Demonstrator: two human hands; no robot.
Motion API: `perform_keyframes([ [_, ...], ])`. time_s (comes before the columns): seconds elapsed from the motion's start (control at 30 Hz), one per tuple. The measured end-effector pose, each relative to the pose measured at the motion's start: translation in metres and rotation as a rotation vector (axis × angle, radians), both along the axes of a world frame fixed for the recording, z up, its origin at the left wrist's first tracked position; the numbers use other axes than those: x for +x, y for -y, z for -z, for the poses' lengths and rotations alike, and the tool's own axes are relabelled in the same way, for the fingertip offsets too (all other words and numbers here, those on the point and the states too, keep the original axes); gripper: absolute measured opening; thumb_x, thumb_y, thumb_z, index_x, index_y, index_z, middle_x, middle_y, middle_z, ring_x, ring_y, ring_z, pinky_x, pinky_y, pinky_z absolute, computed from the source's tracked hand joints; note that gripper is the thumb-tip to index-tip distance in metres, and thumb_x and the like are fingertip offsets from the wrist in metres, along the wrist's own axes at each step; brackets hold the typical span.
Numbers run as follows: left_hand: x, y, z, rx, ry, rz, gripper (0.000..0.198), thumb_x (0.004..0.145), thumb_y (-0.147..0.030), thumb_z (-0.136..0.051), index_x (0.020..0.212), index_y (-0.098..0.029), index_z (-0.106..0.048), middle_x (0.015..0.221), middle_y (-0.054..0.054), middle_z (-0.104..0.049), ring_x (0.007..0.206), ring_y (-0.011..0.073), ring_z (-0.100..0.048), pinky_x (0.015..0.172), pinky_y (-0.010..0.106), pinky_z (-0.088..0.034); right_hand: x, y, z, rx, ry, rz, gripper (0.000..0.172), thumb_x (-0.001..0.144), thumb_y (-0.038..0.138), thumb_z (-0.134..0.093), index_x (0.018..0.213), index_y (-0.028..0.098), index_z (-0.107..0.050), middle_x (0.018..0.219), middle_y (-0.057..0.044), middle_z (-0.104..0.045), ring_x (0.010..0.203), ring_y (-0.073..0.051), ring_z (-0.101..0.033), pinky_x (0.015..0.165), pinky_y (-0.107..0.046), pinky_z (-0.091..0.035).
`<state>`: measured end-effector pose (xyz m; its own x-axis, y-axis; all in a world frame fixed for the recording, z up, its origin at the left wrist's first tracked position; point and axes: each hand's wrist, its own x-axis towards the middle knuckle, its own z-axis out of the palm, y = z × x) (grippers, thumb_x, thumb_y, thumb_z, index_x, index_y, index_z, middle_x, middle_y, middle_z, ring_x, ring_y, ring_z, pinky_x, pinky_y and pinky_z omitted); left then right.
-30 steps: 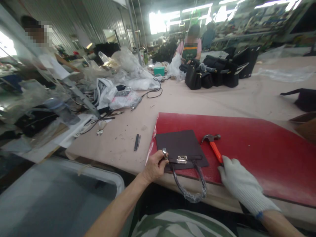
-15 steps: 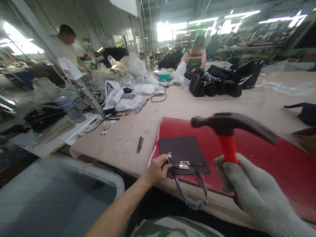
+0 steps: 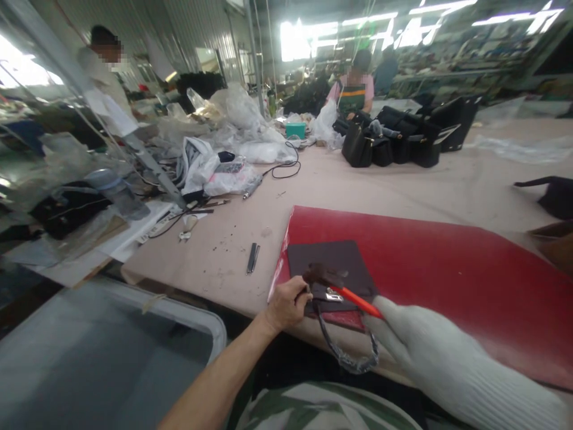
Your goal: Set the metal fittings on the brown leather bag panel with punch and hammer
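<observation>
My right hand [image 3: 414, 328], in a pale knit glove, grips a claw hammer [image 3: 360, 300] by its orange-red handle. The hammer's head is down at my left fingertips. My bare left hand [image 3: 286, 303] pinches a short metal punch [image 3: 308, 289], mostly hidden now by fingers and hammer. Beneath them lies a dark brown leather bag [image 3: 331, 254], flat at the table's front edge. Beside the punch, a silver metal clasp [image 3: 333, 295] shows on it. A plastic-wrapped bag handle [image 3: 353, 363] hangs over the edge.
The bag lies on a red board [image 3: 416, 257]. Left of it are thin dark tools [image 3: 253, 258]. Several black bags [image 3: 389, 143] stand further back, near a seated person. A grey bin [image 3: 192, 316] is at the lower left; plastic wrapping [image 3: 242, 119] is piled behind.
The hammer has swung down and left from its raised position, onto the spot at my left fingertips. My left hand stays in place, pinching the punch.
</observation>
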<state>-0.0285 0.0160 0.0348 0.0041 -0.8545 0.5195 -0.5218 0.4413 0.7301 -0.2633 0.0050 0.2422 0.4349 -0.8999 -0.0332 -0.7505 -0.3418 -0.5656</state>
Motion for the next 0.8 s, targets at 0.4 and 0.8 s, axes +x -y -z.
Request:
perform_keyframes([
  [0.4,0.002,-0.005,0.005,-0.042,-0.013,0.010,0.019,0.093,-0.016,-0.052,0.111,-0.018,-0.058,0.107,0.010,-0.069,0.102,0.0200,-0.068,0.089,0.032,-0.057,-0.086,0.035,0.092,-0.207,-0.734,0.275,0.033,0.101,0.033,-0.038,0.120,0.014,-0.058,0.120,-0.016,-0.061,0.098,-0.031,-0.062,0.077,-0.038,-0.041],
  [0.8,-0.002,-0.009,0.012,-0.009,-0.038,-0.105,0.017,0.092,-0.020,-0.052,0.106,-0.019,-0.062,0.107,0.009,-0.072,0.102,0.0214,-0.069,0.091,0.037,-0.057,-0.019,0.054,0.112,0.499,0.309,0.602,0.034,0.078,0.049,-0.065,0.086,0.018,-0.055,0.067,-0.001,-0.051,0.055,-0.012,-0.043,0.050,-0.027,-0.030],
])
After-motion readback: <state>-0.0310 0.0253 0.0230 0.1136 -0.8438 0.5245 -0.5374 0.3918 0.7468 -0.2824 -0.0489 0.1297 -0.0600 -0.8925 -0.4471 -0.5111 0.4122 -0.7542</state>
